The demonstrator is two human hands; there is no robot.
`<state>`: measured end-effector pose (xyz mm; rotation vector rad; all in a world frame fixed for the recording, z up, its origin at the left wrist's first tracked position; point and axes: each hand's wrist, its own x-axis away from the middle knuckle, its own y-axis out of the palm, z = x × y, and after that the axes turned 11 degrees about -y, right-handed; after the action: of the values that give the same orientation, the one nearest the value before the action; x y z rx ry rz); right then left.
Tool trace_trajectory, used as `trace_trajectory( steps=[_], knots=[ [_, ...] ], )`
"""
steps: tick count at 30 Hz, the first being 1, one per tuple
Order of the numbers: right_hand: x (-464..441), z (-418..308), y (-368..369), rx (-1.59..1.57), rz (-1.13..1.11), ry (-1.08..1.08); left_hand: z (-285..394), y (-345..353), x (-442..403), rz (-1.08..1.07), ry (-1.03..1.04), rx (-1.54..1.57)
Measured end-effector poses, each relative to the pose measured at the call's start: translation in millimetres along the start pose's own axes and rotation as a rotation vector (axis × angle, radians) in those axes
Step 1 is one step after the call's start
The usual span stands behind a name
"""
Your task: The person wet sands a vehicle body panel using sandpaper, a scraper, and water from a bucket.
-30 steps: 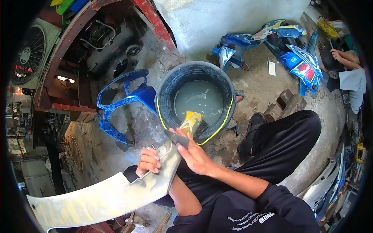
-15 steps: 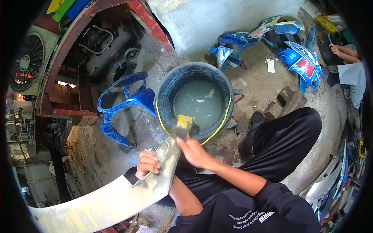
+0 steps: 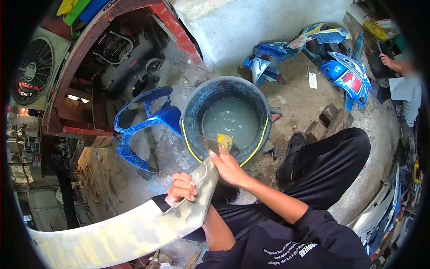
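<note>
Left hand (image 3: 181, 190) gripping long curved cream-and-grey panel (image 3: 112, 235), yellow tip (image 3: 225, 140) reaching over round black plastic bucket (image 3: 192, 107).
Left fingers are curling around the panel edge; right hand (image 3: 228, 168) is pinching a thin dark-grey flat sheet (image 3: 208, 143) near the tip, fingers against thumb. Black cloth shirt (image 3: 277, 237) is showing white "PROVERB" (image 3: 308, 251); smaller lines aren't reading clearly.

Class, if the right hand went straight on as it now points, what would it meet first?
Probably the left wall of the bucket, beyond the grey sheet that the right hand holds; depth is unclear, so it might pass above.
</note>
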<state>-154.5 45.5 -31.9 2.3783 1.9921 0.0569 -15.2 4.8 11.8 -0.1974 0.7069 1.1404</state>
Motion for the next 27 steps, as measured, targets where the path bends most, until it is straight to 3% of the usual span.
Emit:
trace_trajectory(
  steps=[6,8,10,12,14,17,18,21,22,24,27],
  knots=[
    [23,-26,-5,-0.027,-0.022,-0.210,-2,8,-4,0.074,-0.060,0.190],
    [18,-20,-14,0.125,-0.009,-0.241,-6,9,-5,0.074,-0.043,0.174],
    [3,0,-22,0.142,0.011,-0.146,-7,12,-3,0.064,-0.038,0.168],
    [-10,-7,-27,0.195,-0.085,0.199,-5,10,-4,-0.040,-0.022,0.123],
    [3,-3,-15,0.025,-0.096,0.102,-5,2,-9,-0.138,0.013,0.079],
    [26,-32,-3,-0.030,-0.068,-0.168,0,7,-8,0.033,-0.033,0.114],
    [22,-28,-8,-0.023,-0.072,-0.169,-3,7,-5,0.039,-0.028,0.118],
    [-14,-4,-30,0.069,-0.203,0.417,-10,8,1,0.066,-0.014,0.183],
    [-9,-5,-27,0.064,-0.197,0.414,-8,10,0,0.058,-0.021,0.170],
    [4,-14,-14,0.037,0.019,-0.014,-8,8,-5,0.043,-0.023,0.151],
    [11,4,-8,0.058,0.040,-0.017,-4,14,-3,0.111,-0.057,0.198]
  ],
)
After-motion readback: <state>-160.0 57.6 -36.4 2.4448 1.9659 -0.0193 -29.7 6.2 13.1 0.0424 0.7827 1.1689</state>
